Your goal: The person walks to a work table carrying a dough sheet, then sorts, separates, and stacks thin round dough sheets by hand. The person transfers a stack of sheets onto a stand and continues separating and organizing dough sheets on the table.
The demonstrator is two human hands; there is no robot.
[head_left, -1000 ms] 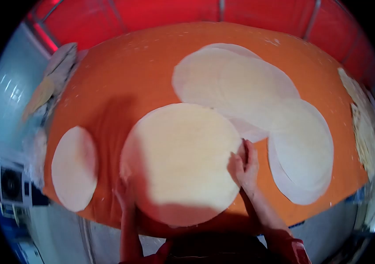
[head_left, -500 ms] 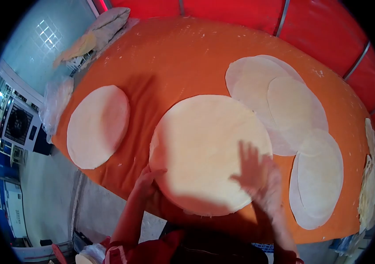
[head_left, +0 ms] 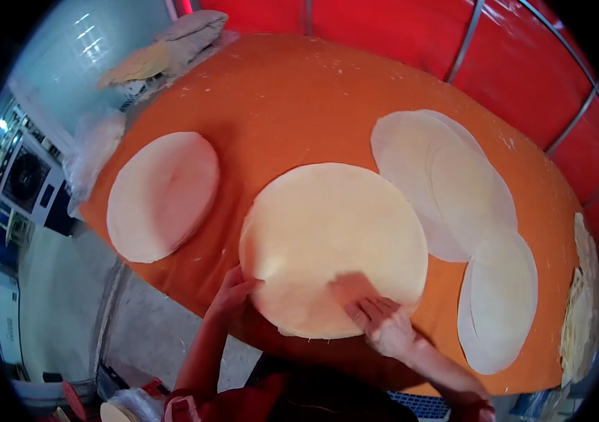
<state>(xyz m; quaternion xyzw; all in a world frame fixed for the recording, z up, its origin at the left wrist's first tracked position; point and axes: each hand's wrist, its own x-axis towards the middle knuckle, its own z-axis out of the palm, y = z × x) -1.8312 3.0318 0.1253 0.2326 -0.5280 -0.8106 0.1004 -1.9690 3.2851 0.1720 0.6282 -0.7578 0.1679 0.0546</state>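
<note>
In the head view, a large round of thin, pale flatbread dough (head_left: 334,232) lies in front of me on an orange cloth-covered table (head_left: 278,91). Its lower rim looks slightly layered, perhaps several sheets. My left hand (head_left: 232,294) grips the lower left edge, thumb on top and the other fingers partly hidden underneath. Over the lower right part of the round is my right hand (head_left: 389,329), its fingers stretched out and pointing toward the middle. A shadow falls just beyond those fingertips; whether they touch the dough I cannot tell.
Another dough round (head_left: 162,197) lies to the left. Thin overlapping sheets (head_left: 447,190) spread on the right, with more sheets (head_left: 500,309) below them. A stack of flatbreads (head_left: 581,316) borders the far right edge. Folded cloth (head_left: 197,28) and a plastic bag (head_left: 95,151) sit at the left edge.
My right hand has moved left and down from the round's right edge, turning its fingers inward. My left hand keeps its place at the lower left rim. The view has shifted slightly.
</note>
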